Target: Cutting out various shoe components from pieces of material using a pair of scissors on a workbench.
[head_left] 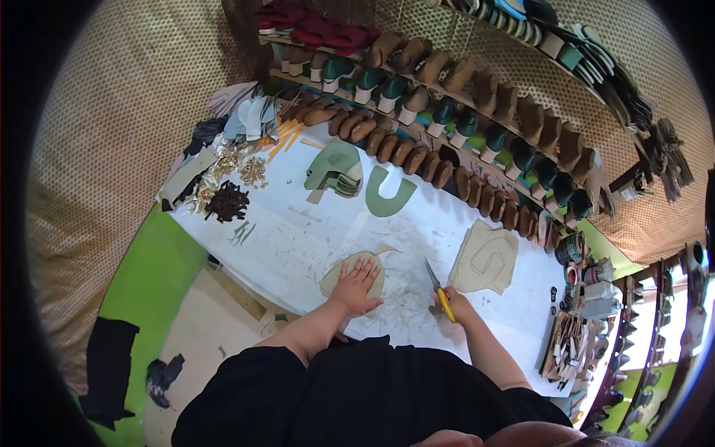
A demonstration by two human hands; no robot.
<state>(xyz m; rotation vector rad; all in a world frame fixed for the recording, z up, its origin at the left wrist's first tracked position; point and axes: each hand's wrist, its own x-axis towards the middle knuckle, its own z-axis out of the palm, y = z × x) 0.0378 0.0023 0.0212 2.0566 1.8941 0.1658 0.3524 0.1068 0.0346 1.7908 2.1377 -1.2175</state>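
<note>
My left hand (357, 287) lies flat with spread fingers on a beige sheet piece (333, 281) with a rounded outline, pressing it to the white table. A thin curved offcut (386, 248) lies just beyond the piece. My right hand (459, 307) is closed around the yellow handles of a pair of scissors (434, 279). The blades point away from me and look nearly together, apart from the beige piece. To the right of the scissors is a stack of beige sheets (462, 262) with a curved outline drawn on the top one.
Green U-shaped pieces (390, 195) and a green stack (333, 165) lie farther back. Dark brown bits (227, 202) and gold-coloured pieces (253, 171) are heaped at the left. Rows of brown shoe lasts (417, 159) and racked shoes (392, 87) line the back edge. Jars and containers (598, 290) stand right.
</note>
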